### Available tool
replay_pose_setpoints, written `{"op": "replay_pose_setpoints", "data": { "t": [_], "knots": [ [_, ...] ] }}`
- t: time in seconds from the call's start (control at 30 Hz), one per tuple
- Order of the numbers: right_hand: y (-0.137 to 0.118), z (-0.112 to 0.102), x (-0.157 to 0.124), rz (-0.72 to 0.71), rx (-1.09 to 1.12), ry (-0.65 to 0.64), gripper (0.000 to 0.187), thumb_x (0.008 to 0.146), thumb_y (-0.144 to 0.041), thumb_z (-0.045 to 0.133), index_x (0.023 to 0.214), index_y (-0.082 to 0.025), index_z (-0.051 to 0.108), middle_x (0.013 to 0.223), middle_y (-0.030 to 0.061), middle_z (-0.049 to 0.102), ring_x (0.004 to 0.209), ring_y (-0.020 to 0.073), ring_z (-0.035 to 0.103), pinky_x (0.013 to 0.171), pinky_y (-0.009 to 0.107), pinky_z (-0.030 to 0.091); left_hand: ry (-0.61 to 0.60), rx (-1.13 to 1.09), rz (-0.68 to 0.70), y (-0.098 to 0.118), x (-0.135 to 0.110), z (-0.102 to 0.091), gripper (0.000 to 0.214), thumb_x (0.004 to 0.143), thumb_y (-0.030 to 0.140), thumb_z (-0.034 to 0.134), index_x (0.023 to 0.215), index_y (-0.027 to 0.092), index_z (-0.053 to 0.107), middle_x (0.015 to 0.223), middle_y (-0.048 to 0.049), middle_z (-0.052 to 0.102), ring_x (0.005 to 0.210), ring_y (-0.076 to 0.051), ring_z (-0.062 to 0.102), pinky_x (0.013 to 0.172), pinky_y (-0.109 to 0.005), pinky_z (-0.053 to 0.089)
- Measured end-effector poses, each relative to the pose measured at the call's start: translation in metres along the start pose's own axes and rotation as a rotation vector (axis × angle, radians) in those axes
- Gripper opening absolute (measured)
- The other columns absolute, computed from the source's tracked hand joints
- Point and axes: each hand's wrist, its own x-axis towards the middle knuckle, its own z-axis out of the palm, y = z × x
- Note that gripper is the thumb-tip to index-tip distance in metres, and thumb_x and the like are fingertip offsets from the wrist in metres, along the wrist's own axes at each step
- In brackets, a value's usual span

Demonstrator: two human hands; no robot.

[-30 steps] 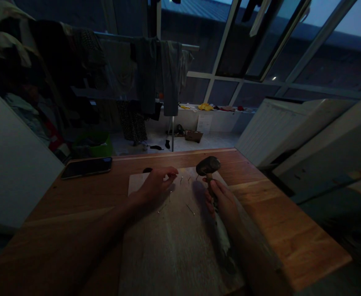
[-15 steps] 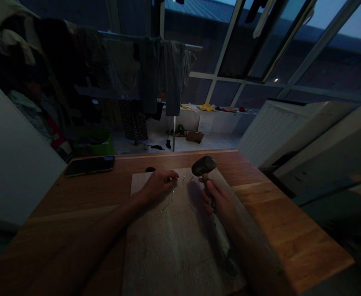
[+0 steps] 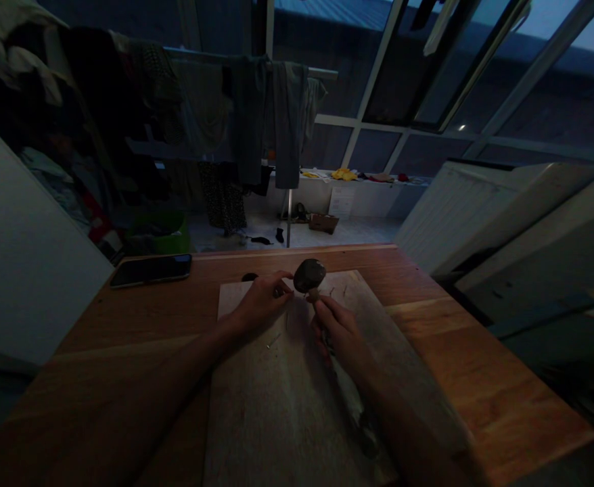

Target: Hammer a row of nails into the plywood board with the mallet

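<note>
My right hand [image 3: 340, 331] is closed round the handle of a hammer [image 3: 310, 275], its dark head raised over the far part of a wooden board [image 3: 256, 412]. Close to the left of that head, my left hand [image 3: 266, 297] has its thumb and fingers pinched together. What sits between the fingertips is too small and dark to make out. Two nails [image 3: 338, 291] stick up from the board right of the hammer head. A thin nail [image 3: 287, 320] stands below the left fingertips, and a loose nail [image 3: 274, 340] lies nearer me. The hammer and right hand hide part of the board.
The board rests on a wooden table [image 3: 139, 325]. A phone [image 3: 151, 270] lies at the table's far left, and a small dark round object [image 3: 249, 277] touches the board's far edge. Clothes [image 3: 287, 128] hang on a rack beyond; a white appliance [image 3: 459, 210] stands at the right.
My right hand has carried the hammer left, toward my left fingertips, uncovering two nails on the right. The left hand stays almost in place, and the view has shifted slightly.
</note>
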Motion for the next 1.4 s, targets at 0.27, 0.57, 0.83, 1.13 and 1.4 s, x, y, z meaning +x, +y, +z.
{"op": "replay_pose_setpoints", "data": {
  "t": [0.27, 0.57, 0.83, 1.13, 1.4],
  "knots": [
    [0.003, -0.001, -0.002, 0.007, -0.067, -0.043, 0.047, 0.089, -0.067, 0.062, 0.096, -0.02, 0.062, 0.06, -0.0065, 0.053, 0.036, 0.0089, 0.045, 0.031, 0.022, 0.034, 0.021, 0.018, 0.042, -0.004, 0.0, 0.001, 0.043, 0.079, 0.003, 0.067, 0.12, 0.017, 0.069, 0.085, -0.0006, 0.078, 0.071, -0.015, 0.071, 0.068, -0.023, 0.051],
    [-0.005, -0.012, -0.002, 0.055, 0.11, 0.025, 0.065, 0.074, -0.074, 0.074, 0.107, -0.02, 0.063, 0.058, -0.0089, 0.052, 0.034, 0.0097, 0.043, 0.026, 0.022, 0.033, 0.097, 0.128, 0.15, 0.0, -0.002, -0.003, 0.038, 0.083, 0.016, 0.075, 0.12, 0.017, 0.067, 0.097, -0.0047, 0.076, 0.083, -0.018, 0.071, 0.077, -0.03, 0.057],
    [-0.01, -0.033, 0.002, -0.045, 0.3, 0.28, 0.065, 0.066, -0.068, 0.083, 0.104, -0.02, 0.062, 0.053, -0.0111, 0.049, 0.032, 0.008, 0.04, 0.026, 0.019, 0.032, -0.355, 0.827, 0.769, 0.07, -0.033, 0.024, 0.016, 0.098, 0.01, 0.057, 0.098, 0.015, 0.072, 0.091, -0.0057, 0.075, 0.086, -0.021, 0.069, 0.078, -0.032, 0.054],
    [-0.006, -0.03, 0.004, -0.033, 0.28, 0.237, 0.062, 0.069, -0.069, 0.081, 0.103, -0.02, 0.063, 0.054, -0.0106, 0.049, 0.033, 0.0082, 0.04, 0.028, 0.02, 0.032, -0.366, 0.854, 0.802, 0.082, -0.045, 0.035, 0.022, 0.101, 0.011, 0.052, 0.103, 0.015, 0.073, 0.097, -0.008, 0.077, 0.09, -0.022, 0.071, 0.08, -0.033, 0.055],
    [-0.008, -0.026, 0.002, 0.011, 0.261, 0.238, 0.06, 0.072, -0.067, 0.08, 0.106, -0.02, 0.062, 0.056, -0.0105, 0.048, 0.034, 0.0082, 0.04, 0.027, 0.02, 0.032, 0.011, 0.093, 0.125, 0.002, -0.008, -0.026, 0.017, 0.089, 0.011, 0.066, 0.101, 0.016, 0.076, 0.095, -0.0053, 0.079, 0.085, -0.017, 0.073, 0.082, -0.03, 0.059]
  ]
}}
